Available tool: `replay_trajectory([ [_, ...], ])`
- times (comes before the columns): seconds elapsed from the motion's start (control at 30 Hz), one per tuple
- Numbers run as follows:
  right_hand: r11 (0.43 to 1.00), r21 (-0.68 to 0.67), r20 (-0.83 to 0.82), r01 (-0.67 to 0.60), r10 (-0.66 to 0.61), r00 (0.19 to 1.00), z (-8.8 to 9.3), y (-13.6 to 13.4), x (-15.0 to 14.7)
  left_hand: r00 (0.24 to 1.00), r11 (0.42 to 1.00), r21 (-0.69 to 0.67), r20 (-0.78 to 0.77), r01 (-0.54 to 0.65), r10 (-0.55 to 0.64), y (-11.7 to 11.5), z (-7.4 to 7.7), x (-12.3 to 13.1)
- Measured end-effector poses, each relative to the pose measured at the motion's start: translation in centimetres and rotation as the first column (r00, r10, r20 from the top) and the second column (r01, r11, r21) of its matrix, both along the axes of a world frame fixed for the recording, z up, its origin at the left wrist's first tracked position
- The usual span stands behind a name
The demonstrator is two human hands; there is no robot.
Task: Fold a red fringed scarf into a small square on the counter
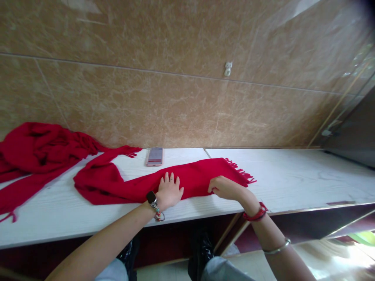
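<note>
A red scarf (199, 175) with a fringed end lies lengthwise along the white countertop, its left part bunched and folded over. My left hand (170, 191) rests flat on the middle of it, fingers spread. Over the scarf's near edge, close to the fringe, my right hand (224, 187) is closed with its fingers pinching the cloth edge. The fringe (240, 171) points to the right. More red fabric (43, 152) sits in a crumpled heap at the far left, with its own fringe showing.
A phone (154, 157) lies behind the scarf near the wall. A tan marbled wall (146, 105) rises behind the white counter (293, 175), with a small white cat-shaped hook (228, 68) on it. Dark red cabinet space opens below the counter's front edge.
</note>
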State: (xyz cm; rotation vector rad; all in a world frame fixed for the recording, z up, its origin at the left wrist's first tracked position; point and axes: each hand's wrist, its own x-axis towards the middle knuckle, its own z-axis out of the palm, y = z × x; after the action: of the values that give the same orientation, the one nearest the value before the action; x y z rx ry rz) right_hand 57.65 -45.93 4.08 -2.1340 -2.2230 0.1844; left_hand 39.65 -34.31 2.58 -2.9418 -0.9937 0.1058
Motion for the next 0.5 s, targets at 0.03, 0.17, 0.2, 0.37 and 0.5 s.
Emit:
replay_trajectory([
  [0.03,1.0,-0.01,0.024,0.019,-0.019,1.0,0.1,0.3,-0.1,0.998,0.998,0.033,0.022,0.056,-0.057,0.0,0.0,0.3],
  [0.17,0.992,0.008,0.18,0.126,-0.125,0.976,0.0,1.9,-0.5,0.941,0.946,0.029,0.098,0.322,-0.323,0.1,-0.3,2.1],
  [0.2,0.989,0.01,0.219,0.146,-0.145,0.965,-0.2,2.3,-0.6,0.929,0.935,0.0,0.109,0.355,-0.352,0.3,-0.4,2.6],
  [0.37,0.978,-0.038,0.302,0.206,-0.185,0.935,-1.1,3.4,-0.7,0.966,0.942,-0.214,0.089,0.257,-0.243,1.3,-0.9,3.6],
  [0.5,0.976,-0.058,0.251,0.209,-0.189,0.949,-1.1,3.4,-0.6,0.999,0.981,-0.19,0.037,0.024,-0.017,0.8,-0.5,3.2],
])
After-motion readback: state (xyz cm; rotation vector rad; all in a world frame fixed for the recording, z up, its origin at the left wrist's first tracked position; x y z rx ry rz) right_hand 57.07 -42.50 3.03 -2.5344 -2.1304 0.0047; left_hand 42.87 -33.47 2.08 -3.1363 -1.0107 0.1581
